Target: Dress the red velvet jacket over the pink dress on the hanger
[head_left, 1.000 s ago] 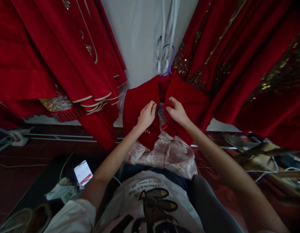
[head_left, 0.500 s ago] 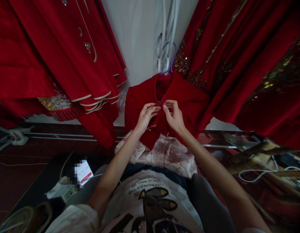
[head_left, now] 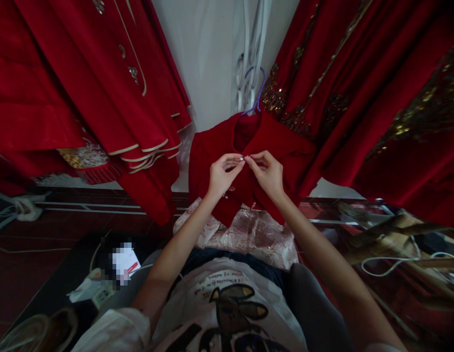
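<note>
A red jacket (head_left: 215, 142) hangs in front of me on a purple hanger (head_left: 260, 95), its collar toward the wall and its lower front toward my lap. At the front opening below the collar, my left hand (head_left: 224, 172) pinches one edge between thumb and fingertips. My right hand (head_left: 268, 172) pinches the facing edge, and the fingertips of both hands meet there. Whatever small fastening lies between them is too small to make out. Small shiny trims (head_left: 229, 192) sit lower on the jacket front. A pale pink brocade cloth (head_left: 245, 237) lies under the jacket, across my lap.
Red garments with cream edging (head_left: 146, 132) hang at the left, and red garments with gold sequins (head_left: 359, 98) at the right. A lit phone (head_left: 126, 261) and a power strip (head_left: 102, 293) are at my left. A white cable (head_left: 381, 259) loops over items at the right.
Both hands have come together at the jacket opening. The left thumb and fingers, stretched out before, are now pinched against the right fingertips. The jacket has barely moved.
</note>
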Demonstrator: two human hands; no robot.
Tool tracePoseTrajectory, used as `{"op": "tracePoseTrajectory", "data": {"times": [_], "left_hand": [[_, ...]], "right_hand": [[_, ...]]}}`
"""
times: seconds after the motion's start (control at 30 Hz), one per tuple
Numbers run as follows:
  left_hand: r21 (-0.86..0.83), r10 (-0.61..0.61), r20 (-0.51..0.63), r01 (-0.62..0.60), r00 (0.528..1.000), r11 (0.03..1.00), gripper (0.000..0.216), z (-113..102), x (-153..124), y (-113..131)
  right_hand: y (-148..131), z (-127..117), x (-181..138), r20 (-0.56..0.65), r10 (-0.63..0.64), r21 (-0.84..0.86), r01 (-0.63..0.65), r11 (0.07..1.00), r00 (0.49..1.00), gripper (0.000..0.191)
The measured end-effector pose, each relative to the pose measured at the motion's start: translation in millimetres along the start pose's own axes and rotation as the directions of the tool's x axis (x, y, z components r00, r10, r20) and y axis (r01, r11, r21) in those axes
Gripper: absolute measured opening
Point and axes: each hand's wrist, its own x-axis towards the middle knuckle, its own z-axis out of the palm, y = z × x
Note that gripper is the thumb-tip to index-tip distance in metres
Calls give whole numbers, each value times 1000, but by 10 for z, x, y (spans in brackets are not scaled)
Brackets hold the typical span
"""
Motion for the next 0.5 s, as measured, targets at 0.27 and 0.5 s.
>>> {"op": "tracePoseTrajectory", "data": {"times": [0.27, 0.5], "left_hand": [[169, 89, 18, -91, 996, 981, 21, 16, 19, -49], [89, 23, -1, -23, 1000, 996, 19, 22, 51, -117]], "right_hand": [[53, 21, -3, -74, 48, 111, -40, 993, 996, 33], [57, 5, -5, -53, 50, 136, -42, 990, 997, 30]]}}
